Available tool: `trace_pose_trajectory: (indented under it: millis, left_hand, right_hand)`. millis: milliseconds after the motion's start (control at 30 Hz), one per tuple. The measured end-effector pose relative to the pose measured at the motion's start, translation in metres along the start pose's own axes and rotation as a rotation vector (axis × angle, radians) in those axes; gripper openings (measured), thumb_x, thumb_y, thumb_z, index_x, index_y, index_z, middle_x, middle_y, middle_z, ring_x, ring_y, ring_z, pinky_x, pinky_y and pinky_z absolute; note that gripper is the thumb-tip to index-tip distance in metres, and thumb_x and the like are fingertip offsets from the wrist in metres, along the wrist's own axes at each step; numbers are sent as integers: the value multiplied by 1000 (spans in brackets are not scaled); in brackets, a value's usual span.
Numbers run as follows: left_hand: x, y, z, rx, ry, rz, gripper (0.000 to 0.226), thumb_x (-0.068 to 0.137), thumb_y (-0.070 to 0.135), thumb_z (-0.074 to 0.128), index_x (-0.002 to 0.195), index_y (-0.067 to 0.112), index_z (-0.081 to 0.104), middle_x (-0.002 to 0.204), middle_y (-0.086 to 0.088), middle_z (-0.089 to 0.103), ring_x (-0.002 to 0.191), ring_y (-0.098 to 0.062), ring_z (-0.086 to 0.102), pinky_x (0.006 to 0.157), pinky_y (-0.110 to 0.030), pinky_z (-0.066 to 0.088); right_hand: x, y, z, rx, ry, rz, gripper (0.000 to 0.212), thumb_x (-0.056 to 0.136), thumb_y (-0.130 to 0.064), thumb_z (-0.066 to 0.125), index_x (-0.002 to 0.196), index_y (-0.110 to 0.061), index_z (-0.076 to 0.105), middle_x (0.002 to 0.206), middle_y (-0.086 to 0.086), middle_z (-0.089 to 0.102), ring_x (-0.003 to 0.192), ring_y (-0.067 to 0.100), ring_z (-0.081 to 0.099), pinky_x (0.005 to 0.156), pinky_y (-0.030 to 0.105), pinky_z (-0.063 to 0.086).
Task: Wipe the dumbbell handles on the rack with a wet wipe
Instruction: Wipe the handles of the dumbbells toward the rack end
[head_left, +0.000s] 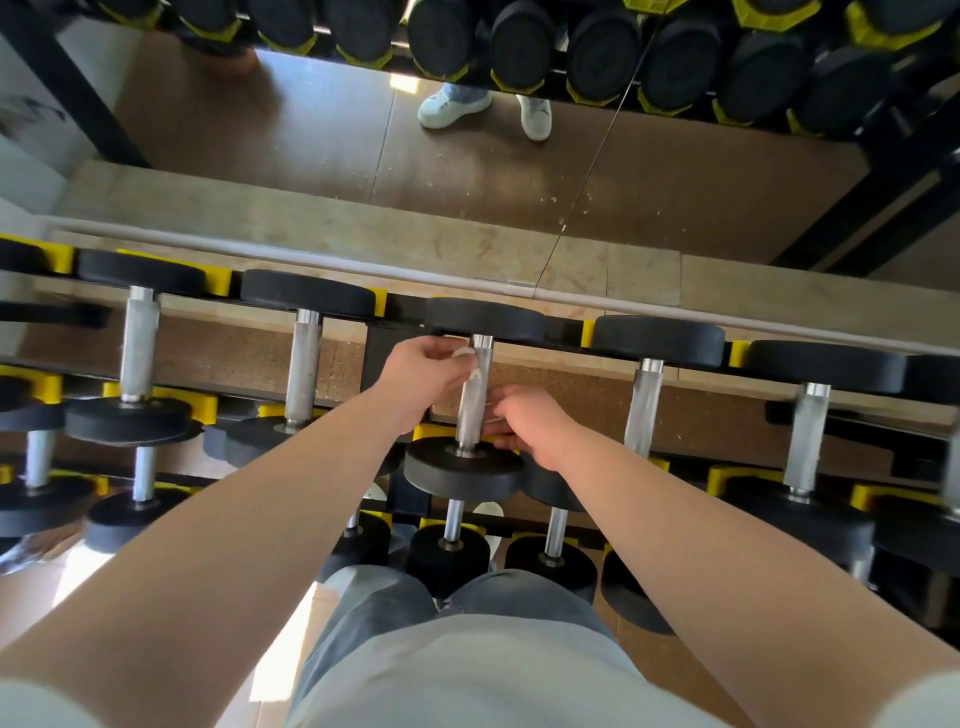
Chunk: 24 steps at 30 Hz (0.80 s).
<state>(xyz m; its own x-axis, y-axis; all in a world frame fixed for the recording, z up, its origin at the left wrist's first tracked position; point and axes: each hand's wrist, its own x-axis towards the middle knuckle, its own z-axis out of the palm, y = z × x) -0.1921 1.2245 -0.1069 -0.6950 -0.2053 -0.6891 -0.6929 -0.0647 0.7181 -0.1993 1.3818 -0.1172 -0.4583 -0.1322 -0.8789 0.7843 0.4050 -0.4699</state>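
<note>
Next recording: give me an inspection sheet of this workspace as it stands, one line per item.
Surface: dumbbell rack, black frame with yellow cradles, several tiers of black-headed dumbbells.
Job's things: wet wipe, white, bunched against the upper part of the centre dumbbell handle; no hand on the neighbouring handles.
Clutter: nothing seen.
Hands: left hand pinches the wet wipe in its fingers; right hand is at the handle's lower end, grip unclear.
Cables: nothing seen.
Surroundings: mirror behind the rack, reflecting dumbbells and white shoes; brown floor below.
</note>
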Motion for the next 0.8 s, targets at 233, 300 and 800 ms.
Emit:
trace_pose_trajectory:
  millis: [233, 300, 800]
  left_hand:
    - [-21, -11, 1, 801, -174, 90, 16, 84, 29, 82, 99, 32, 78, 101, 10, 73, 89, -8, 67, 78, -23, 55]
    - [-27, -17, 5, 908, -212, 93, 17, 83, 28, 83, 99, 32, 80, 99, 11, 72, 91, -9, 65, 84, -24, 53]
    - [-26, -6, -3, 30, -75, -51, 24, 97, 11, 66, 119, 21, 69, 113, -2, 75, 100, -18, 74, 86, -34, 62]
  right_hand:
    - [-3, 6, -4, 16, 16, -75, 26, 103, -6, 49, 105, -25, 67, 105, 5, 75, 101, 24, 72, 89, 37, 61]
    - [-4, 6, -3, -24, 62, -108, 28, 101, -2, 53, 111, -24, 67, 107, 4, 73, 97, 22, 71, 79, 31, 62]
    - [-15, -6, -1, 91, 277, -422, 25, 95, -18, 72, 115, -30, 63, 108, -8, 67, 90, 11, 71, 75, 23, 57]
